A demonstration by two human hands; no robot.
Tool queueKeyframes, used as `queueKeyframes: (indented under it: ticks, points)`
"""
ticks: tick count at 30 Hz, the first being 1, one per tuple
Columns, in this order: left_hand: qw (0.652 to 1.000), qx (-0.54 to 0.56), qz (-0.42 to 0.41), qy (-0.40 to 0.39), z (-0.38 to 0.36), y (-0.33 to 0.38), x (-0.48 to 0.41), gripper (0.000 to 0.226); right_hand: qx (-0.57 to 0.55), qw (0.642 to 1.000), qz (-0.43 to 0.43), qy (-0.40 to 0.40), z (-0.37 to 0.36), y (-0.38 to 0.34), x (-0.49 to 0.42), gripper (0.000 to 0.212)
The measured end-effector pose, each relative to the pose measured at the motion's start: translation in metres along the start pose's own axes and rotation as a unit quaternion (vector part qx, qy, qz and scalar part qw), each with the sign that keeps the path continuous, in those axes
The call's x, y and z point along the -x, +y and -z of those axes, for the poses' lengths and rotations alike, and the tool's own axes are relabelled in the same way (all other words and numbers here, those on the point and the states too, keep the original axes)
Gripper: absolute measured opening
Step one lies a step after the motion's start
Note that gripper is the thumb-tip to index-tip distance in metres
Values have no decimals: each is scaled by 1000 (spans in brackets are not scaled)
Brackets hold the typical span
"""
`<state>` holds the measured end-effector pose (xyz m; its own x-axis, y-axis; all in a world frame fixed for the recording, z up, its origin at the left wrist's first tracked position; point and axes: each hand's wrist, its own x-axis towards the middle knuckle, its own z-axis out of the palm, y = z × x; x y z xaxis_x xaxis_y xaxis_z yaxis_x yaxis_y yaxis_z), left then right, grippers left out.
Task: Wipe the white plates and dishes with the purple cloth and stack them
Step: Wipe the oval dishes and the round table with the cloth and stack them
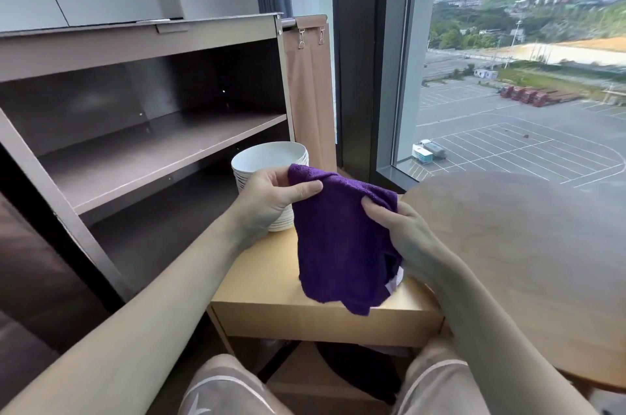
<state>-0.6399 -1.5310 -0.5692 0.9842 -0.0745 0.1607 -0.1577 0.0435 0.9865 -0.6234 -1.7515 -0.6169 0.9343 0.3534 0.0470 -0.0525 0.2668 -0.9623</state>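
on low table (271, 282) by window (508, 92): plates (271, 157) stacked at far left corner. shelf unit (162, 140) left, round table (525, 262) right. stack's lower part hidden behind left hand (271, 197) and cloth (338, 245); white bit under cloth's hem unclear. both hands pinch cloth's top edge, thumbs in front, right hand (403, 231) at other corner; cloth hangs over table.

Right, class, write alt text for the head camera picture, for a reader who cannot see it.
A person holds up a purple cloth, the left hand pinching its top corner and the right hand gripping its right edge. Behind it, a stack of white plates stands on a light wooden side table, beside a dark shelf unit and a window.
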Motion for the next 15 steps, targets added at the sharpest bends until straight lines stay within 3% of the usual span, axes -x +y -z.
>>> queueKeyframes:
  ticks: [7, 12, 15]
  points:
    - [996, -3, 37, 80, -4, -2, 4, 38, 98, 994, 57, 11, 5, -10, 2, 29]
    - [998, 46, 52, 7, -2, -15, 14, 37, 118, 979, 68, 149, 6, 1, -7, 32]
    - [995, -10, 19, 101, -15, -30, 20, 37, 158, 963, 59, 209, 6, 5, -13, 38]
